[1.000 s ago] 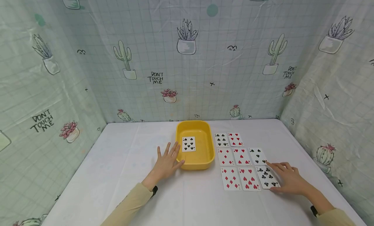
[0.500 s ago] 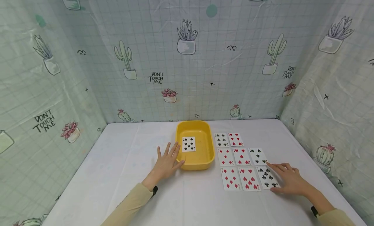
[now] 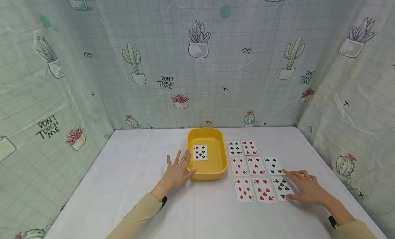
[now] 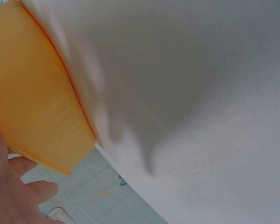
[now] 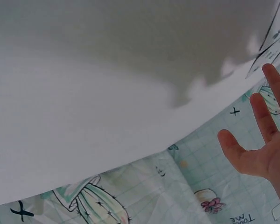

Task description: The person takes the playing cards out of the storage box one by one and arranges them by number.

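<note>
My left hand (image 3: 176,172) spreads its fingers along the left rim of a yellow plastic tray (image 3: 224,160), the thumb by its front corner. Inside the tray lies a spades playing card (image 3: 200,152), face up. To the right, my right hand (image 3: 305,187) stretches over the right edge of a clubs playing card (image 3: 280,188), partly covering it. Its index fingertip reaches the lower corner of another spades card (image 3: 273,166). The right wrist view shows those fingers apart and loosely extended; whether they touch the cards I cannot tell.
Several more face-up cards lie in rows right of the tray, among them a hearts card (image 3: 264,190) and a diamonds card (image 3: 244,190). A white cloth covers the table (image 3: 139,170). Hanging cactus-print fabric (image 3: 148,60) encloses its back and sides.
</note>
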Demonstrator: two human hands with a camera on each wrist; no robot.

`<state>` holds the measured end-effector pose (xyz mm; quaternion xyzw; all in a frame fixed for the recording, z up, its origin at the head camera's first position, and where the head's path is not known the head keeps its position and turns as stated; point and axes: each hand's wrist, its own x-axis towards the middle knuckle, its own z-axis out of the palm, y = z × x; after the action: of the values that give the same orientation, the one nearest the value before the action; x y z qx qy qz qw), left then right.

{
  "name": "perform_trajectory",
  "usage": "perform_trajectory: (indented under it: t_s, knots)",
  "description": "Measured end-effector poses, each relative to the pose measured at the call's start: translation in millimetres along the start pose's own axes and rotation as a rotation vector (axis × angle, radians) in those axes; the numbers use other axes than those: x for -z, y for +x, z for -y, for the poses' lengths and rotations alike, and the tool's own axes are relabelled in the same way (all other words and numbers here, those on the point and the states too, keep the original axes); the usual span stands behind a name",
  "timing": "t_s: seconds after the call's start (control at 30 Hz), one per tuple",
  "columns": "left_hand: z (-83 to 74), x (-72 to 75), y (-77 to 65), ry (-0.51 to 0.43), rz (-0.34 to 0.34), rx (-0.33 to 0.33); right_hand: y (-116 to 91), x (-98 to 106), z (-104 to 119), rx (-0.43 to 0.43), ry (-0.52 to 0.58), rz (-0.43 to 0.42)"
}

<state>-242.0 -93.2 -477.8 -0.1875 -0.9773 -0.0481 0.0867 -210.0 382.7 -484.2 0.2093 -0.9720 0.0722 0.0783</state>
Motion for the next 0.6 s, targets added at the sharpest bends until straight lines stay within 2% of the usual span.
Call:
perform_trajectory:
  t_s: [0.27, 0.47, 0.6]
  knots:
    - [0.4, -0.1, -0.7, 0.001, 0.002, 0.005, 26.9, 9.8, 5.8, 0.077, 0.024, -0.089]
    - [-0.2, -0.4, -0.6, -0.006, 0.003, 0.005, 55.2, 16.6, 25.5, 0.102, 0.036, -0.055]
    - [-0.4, -0.7, 0.5, -0.016, 0.000, 0.000, 74.4, 21.5, 38.5, 0.149, 0.027, -0.064]
